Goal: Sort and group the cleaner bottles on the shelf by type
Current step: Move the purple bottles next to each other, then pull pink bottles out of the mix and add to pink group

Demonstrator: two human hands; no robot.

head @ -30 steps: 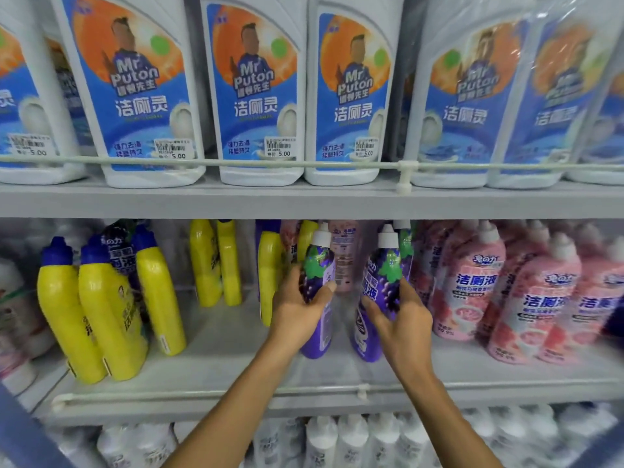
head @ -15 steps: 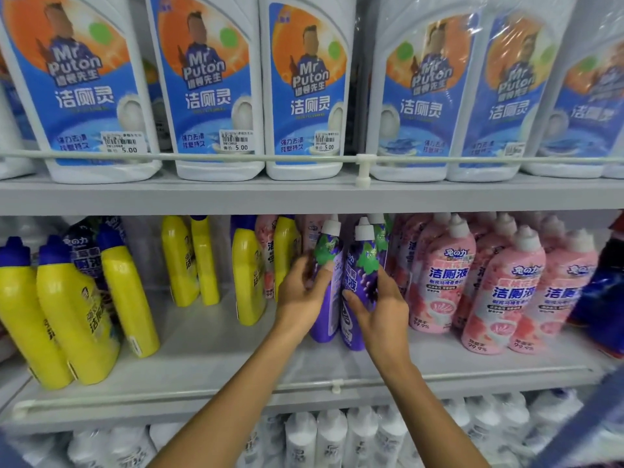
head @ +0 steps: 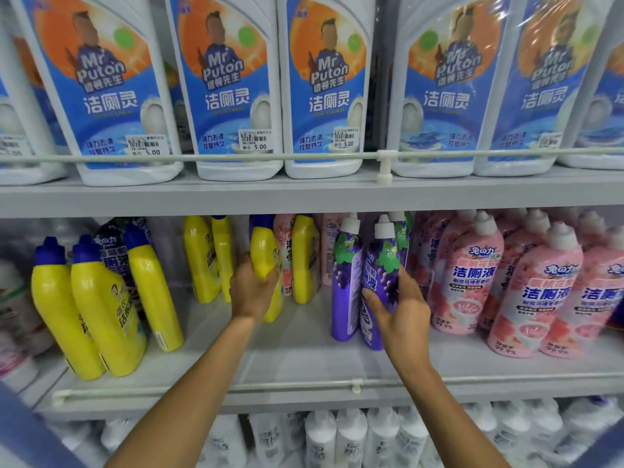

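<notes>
A: From the head camera, where are the hands?

B: Both are on the middle shelf [head: 304, 352]. The left hand [head: 251, 292] has its fingers curled round the belly of a yellow cleaner bottle [head: 266, 261] with a blue cap, which leans left among mixed stock. The right hand [head: 401, 312] is wrapped round the lower body of a purple grape-label bottle [head: 383, 271], thumb across the front, with a second purple bottle [head: 346, 282] touching it on the left.

A: And the groups?

B: More yellow bottles [head: 98, 305] stand at the far left; the pink bottles [head: 469, 278] sit just right of the purple pair. A pink one is still wedged behind the yellows.

A: How would they handle?

B: My guess: stiff plastic, full and fairly heavy, with glossy sleeves that may slip. The angled necks look narrow, so holding at mid-body seems safest. They are tall and narrow, so a nudge could topple neighbours.
</notes>
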